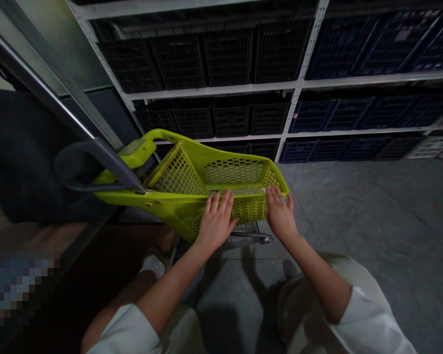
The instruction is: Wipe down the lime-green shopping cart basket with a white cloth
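A lime-green plastic shopping cart [236, 155] with a perforated basket stands in front of me, its handle end to the left. My left hand [216, 221] lies on the near rim, fingers stretched over the edge and thumb apart against the outer side. Over the rim's right front corner bends my right hand [280, 214], its fingers mostly together and its thumb hidden. A small white scrap [265, 190], perhaps cloth or paper, peeks out at those fingertips. Inside the basket, a yellow-green lattice flap [179, 172] slants near the handle end.
Behind the cart, a white metal rack [221, 91] holds several black crates [229, 54] and dark blue crates [313, 113]. A grey looped handle [107, 162] on a metal pole [40, 78] overlaps the cart's left end. Grey concrete floor [372, 206] extends right.
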The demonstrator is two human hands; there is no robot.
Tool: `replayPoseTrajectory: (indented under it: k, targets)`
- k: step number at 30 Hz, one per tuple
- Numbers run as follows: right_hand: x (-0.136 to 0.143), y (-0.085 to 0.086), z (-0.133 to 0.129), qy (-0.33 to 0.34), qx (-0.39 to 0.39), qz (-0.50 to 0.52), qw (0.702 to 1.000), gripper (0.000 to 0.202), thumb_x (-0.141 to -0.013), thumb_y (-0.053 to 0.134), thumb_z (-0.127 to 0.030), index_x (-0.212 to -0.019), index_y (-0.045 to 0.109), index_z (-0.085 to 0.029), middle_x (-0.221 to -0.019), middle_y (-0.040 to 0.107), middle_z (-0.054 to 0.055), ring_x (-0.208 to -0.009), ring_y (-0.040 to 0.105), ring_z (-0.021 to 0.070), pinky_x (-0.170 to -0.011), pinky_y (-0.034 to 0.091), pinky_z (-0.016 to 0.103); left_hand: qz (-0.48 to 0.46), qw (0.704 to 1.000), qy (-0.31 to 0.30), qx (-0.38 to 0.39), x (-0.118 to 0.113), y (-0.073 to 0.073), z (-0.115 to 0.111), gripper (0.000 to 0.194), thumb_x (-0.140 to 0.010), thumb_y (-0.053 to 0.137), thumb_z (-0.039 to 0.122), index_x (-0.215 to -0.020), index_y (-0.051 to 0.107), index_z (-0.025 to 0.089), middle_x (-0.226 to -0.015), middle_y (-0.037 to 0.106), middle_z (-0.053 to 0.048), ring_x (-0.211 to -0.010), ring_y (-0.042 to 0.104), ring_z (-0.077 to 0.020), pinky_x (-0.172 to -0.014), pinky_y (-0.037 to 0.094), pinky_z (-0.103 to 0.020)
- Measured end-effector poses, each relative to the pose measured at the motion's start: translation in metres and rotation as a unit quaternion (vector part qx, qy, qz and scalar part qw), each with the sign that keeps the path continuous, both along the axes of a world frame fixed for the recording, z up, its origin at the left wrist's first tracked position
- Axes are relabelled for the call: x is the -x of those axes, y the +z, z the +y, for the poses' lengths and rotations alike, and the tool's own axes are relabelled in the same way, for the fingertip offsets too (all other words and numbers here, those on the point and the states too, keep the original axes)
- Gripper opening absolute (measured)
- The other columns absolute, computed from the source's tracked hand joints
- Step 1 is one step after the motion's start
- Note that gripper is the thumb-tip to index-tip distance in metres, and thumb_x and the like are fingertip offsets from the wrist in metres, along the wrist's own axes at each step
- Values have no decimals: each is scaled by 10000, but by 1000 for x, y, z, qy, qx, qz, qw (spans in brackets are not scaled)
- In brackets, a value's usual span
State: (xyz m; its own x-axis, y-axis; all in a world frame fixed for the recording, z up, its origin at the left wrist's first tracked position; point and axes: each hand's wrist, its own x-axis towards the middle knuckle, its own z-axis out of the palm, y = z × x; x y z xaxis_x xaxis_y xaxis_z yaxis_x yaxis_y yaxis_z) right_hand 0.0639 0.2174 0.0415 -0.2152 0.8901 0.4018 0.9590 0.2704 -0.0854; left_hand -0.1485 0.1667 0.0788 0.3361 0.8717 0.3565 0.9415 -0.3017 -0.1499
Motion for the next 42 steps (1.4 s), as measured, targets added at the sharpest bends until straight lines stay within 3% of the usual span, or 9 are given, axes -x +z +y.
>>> replayPoseTrajectory:
  k: [4,8,11,15,18,25,34,37,42]
  targets:
    - [32,5,-11,103,16,18,994,725,-826,333,23,-1542,319,-90,-1599,353,149,-1506,277,227,-1194,262,504,-7,1000,-21,6,0,-3,3,717,-975,476,420,-1536,287,16,-1642,249,-167,-1533,208,-290,-1254,219,-453]
    - [29,14,-12,155,20,-1,988,758,-824,343,32,-1552,320,-180,-1608,353,103,-1517,249,218,-1205,225,535,-9,999,-36,7,4,-4,2,701,-962,476,321,-1555,239,31,-1643,240,-172,-1543,176,-264,-1253,238,-442]
    - [-3,18,-5,112,28,-29,993,715,-846,340,26,-1518,389,-212,-1564,434,94,-1507,275,242,-1196,204,593,-4,999,-41,6,6,-4,0,714,-948,466,272,-1572,196,53,-1652,214,-155,-1548,153,-247,-1257,234,-437]
    - [-52,17,7,-26,62,-26,997,655,-846,336,19,-1453,478,-180,-1516,497,117,-1468,354,283,-1145,291,615,2,999,-37,12,7,-7,-2,742,-928,476,246,-1575,173,49,-1663,160,-147,-1551,120,-242,-1262,217,-420]
    - [-60,14,11,-65,78,-18,995,615,-850,342,6,-1427,502,-134,-1499,512,142,-1462,363,294,-1141,310,600,-3,999,-34,11,6,-9,-2,739,-924,472,232,-1574,174,44,-1665,151,-144,-1551,115,-243,-1263,210,-416]
    - [16,14,-11,-58,19,-11,998,543,-936,282,-46,-1454,433,13,-1509,443,267,-1433,409,324,-1196,160,633,-18,1000,-25,6,1,-11,-2,736,-922,470,235,-1566,179,29,-1663,157,-157,-1551,108,-253,-1259,214,-430]
    - [64,10,-18,202,7,12,979,681,-874,349,-36,-1551,297,-89,-1616,304,165,-1522,233,233,-1228,145,550,-11,1000,-19,9,4,-13,-2,712,-939,447,267,-1559,193,23,-1655,193,-173,-1549,121,-262,-1257,222,-443]
    - [51,9,-15,180,-1,2,984,684,-875,333,-25,-1550,317,-134,-1597,354,150,-1501,293,221,-1227,120,565,-5,1000,-10,17,3,-12,-2,707,-935,456,251,-1555,209,17,-1655,196,-168,-1548,133,-259,-1263,210,-433]
    - [-1,14,-6,53,40,-41,997,684,-853,304,12,-1523,365,-117,-1584,379,146,-1486,326,213,-1205,225,527,-5,1000,-11,29,2,-8,-2,732,-936,480,268,-1562,194,19,-1657,194,-159,-1547,149,-263,-1271,188,-424]
